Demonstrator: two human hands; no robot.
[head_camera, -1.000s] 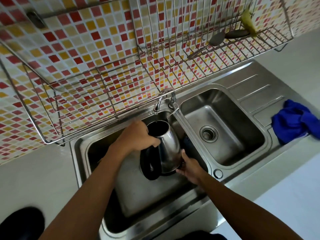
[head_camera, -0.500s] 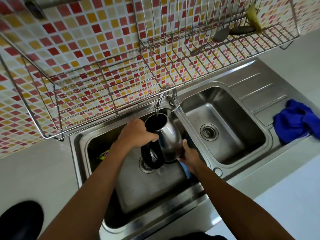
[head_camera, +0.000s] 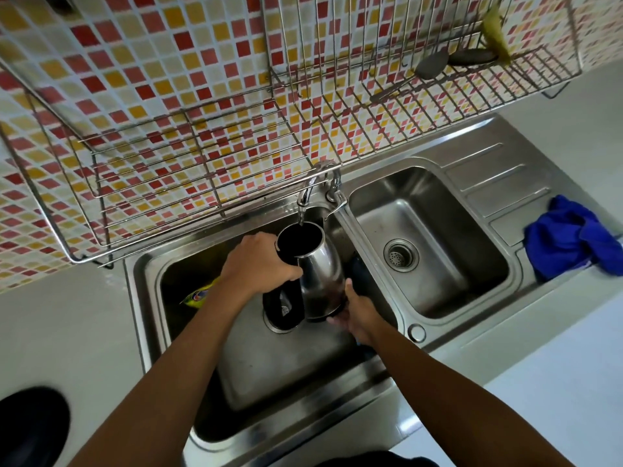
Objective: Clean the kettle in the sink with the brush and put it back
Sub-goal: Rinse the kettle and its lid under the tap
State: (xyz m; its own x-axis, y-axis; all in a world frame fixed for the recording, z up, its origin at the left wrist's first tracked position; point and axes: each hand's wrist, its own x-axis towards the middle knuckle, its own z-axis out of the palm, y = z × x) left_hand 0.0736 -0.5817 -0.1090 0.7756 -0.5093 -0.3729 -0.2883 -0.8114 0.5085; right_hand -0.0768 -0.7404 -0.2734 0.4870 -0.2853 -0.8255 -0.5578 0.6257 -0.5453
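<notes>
A steel kettle (head_camera: 320, 278) with a black handle and an open mouth is held tilted over the left sink basin (head_camera: 256, 372). Its mouth sits right under the tap (head_camera: 308, 193), and a thin stream of water runs into it. My left hand (head_camera: 259, 261) grips the kettle at the top of its handle. My right hand (head_camera: 357, 310) supports the kettle's black base from the lower right. Something blue, partly hidden, lies in the basin behind my right hand; I cannot tell whether it is the brush.
A yellow packet (head_camera: 199, 293) lies at the left basin's far left. The right basin (head_camera: 435, 274) has a drain. A blue cloth (head_camera: 573, 235) sits on the drainboard. Wire dish racks (head_camera: 188, 170) hang overhead against the tiled wall. A black round object (head_camera: 30, 429) stands at lower left.
The kettle has been lifted and moved up toward the tap, so its mouth now sits under the spout. Both hands have kept their hold.
</notes>
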